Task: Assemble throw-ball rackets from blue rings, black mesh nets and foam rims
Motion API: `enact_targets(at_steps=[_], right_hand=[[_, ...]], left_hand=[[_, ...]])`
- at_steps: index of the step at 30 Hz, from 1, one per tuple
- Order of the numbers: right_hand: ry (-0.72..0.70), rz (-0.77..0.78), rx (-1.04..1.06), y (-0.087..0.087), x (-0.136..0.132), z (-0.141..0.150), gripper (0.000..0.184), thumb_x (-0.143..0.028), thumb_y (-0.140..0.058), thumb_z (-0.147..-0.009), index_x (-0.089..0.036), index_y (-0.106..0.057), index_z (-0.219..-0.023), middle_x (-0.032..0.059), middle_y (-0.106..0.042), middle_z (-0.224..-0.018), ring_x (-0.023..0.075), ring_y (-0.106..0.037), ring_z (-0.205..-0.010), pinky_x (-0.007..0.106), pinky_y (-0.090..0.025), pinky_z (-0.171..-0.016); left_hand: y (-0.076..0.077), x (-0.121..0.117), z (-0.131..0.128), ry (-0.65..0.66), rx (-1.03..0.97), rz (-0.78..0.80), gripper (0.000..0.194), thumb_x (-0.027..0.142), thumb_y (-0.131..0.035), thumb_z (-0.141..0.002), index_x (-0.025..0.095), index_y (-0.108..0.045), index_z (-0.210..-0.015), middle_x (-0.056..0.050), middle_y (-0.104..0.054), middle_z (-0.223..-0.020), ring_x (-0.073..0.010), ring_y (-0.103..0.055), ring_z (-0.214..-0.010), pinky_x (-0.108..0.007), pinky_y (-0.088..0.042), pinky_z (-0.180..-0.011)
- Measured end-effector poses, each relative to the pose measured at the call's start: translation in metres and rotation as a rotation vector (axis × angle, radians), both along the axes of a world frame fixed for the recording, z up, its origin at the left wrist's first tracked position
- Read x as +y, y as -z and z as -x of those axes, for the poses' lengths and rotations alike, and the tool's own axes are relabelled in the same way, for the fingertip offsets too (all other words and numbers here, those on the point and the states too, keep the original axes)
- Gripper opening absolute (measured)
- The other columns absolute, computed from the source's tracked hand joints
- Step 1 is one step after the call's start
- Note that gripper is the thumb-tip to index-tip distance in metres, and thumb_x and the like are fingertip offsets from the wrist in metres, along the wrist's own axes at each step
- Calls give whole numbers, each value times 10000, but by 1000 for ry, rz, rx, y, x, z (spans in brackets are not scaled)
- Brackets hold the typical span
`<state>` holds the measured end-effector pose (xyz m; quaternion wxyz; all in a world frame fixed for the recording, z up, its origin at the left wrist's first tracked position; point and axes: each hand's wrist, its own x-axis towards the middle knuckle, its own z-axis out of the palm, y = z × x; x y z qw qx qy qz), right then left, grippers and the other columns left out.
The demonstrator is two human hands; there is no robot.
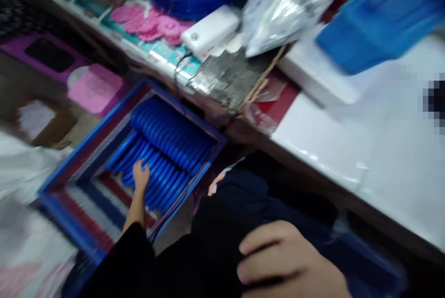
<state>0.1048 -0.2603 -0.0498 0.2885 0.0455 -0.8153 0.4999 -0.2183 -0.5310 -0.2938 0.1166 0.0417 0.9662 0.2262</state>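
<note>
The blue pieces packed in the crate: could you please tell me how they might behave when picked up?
The blue pieces are probably fairly stiff, as their curved edges look even. Packed closely in rows, neighbours may shift or cling when one is lifted. Their faint sheen suggests they could be slippery.

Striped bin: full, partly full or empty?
Partly full: rows of blue pieces cover part of the bin; striped interior shows beside them.

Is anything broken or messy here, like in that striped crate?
Maybe the grey sheet beside the shiny plastic bag: its edge looks ragged, as if torn, though it's blurry. In the striped crate, the blue round pieces by the left hand sit in rows; nothing there looks clearly broken.
</note>
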Motion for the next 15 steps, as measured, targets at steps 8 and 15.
enact_targets(at_steps=[8, 15], right_hand=[[263, 129, 181, 47, 66, -34, 445, -193, -606, -979, -190, -703, -1413, 155, -830, -1088, 241, -798, -972, 388, -660, -831], [1256, 443, -204, 144, 82, -190, 324, -485, -641, -1018, -202, -791, -1064, 101, -816, -970, 242, -774, -854, 411, -646, -818]], left_hand=[[39, 54, -157, 57, -239, 6, 349, 626, -476, -803, 293, -580, -802, -65, -627, -706, -410, -734, -798, -538, -609, -716], [41, 181, -143, 818, -277, 61, 387, 474, -455, -877, 234, -717, -1032, -160, -776, -1194, -414, -732, -1122, -554, -562, -974]])
